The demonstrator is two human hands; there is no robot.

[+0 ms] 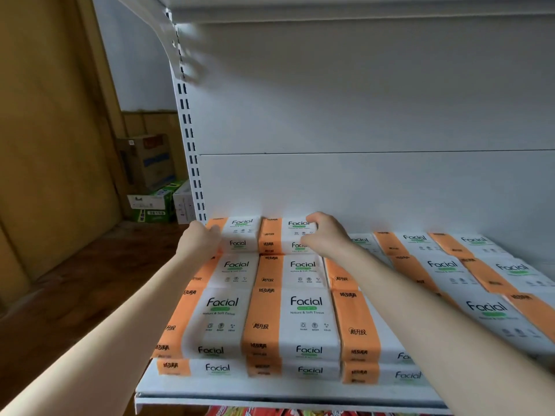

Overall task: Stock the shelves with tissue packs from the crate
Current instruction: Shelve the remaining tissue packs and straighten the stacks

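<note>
Cardboard boxes [149, 165] left of the stocked shelf [270, 392]

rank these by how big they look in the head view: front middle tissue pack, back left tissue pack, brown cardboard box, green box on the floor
1. front middle tissue pack, nearest the camera
2. brown cardboard box
3. back left tissue pack and green box: about alike, not ranked
</note>
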